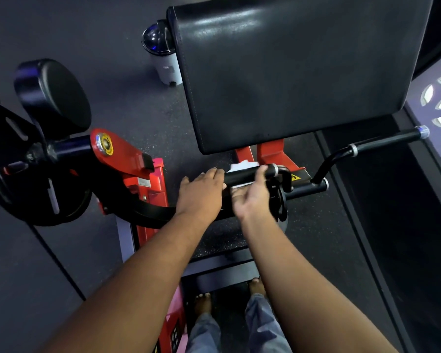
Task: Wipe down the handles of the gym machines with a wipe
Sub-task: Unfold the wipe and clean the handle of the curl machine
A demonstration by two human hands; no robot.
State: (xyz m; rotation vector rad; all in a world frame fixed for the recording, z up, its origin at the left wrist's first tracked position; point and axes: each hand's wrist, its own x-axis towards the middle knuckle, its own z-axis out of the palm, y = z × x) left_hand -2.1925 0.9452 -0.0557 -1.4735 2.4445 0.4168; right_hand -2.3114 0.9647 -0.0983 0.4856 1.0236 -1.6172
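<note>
- Right now my left hand (201, 192) lies over the near end of the black rubber-sleeved handle bar (247, 176), fingers curled on top of it, while my right hand (250, 197) cups the same bar from below with the thumb hooked over the top.
- Between my two hands the thin white wipe (242, 166) is draped round the bar; white shows above it and again just under it, at my right fingertips. I cannot tell how firmly my right hand pinches it.
- Loose as it looks, the wipe could slide off the far side, or bunch up so that only part of the sleeve gets cleaned.
- Just past my right thumb sit the silver collar (275, 170) and the black bracket with the yellow warning sticker (294, 177); a sweep too far that way could snag the wipe or catch my fingers.
- Beyond my grip the big black padded arm rest (290, 72) overhangs, leaving little room above the bar.
- Further right, the second black handle (385, 142) looks untouched.
- Left of my grip are the red steel frame (148, 174) and the black weight plate (15, 169); if the lever swings, the bar moves under my hands.
</note>
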